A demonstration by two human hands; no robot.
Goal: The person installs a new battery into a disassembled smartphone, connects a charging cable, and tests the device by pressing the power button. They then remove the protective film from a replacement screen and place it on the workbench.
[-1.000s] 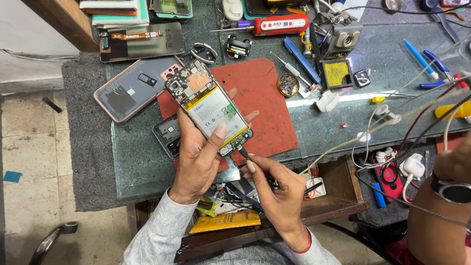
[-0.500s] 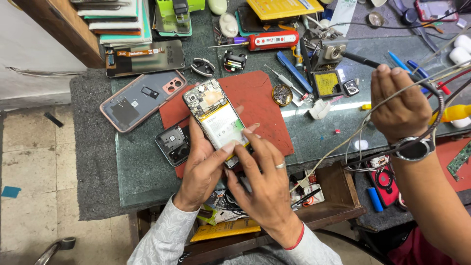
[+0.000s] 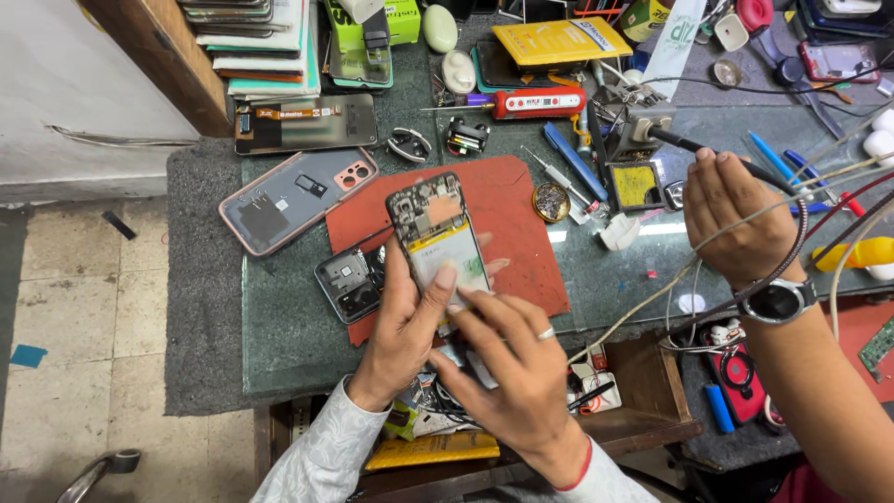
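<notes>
Opened phone, back cover off, lying over the red mat, long axis running from the near table edge away and slightly leftward, camera end pointing far, pale battery facing up. Gripped at its near half by the left hand, fingers curled round the left edge, thumb laid across the battery. Right hand, ringed, partly closed over the phone's near end, fingertips pressing there; whether anything is pinched between them, cannot tell. Left of the phone, a pink back cover lying flat; just beside its near-left, a dark camera frame part. Right of the phone, another person's hand with a wristwatch, among cables.
</notes>
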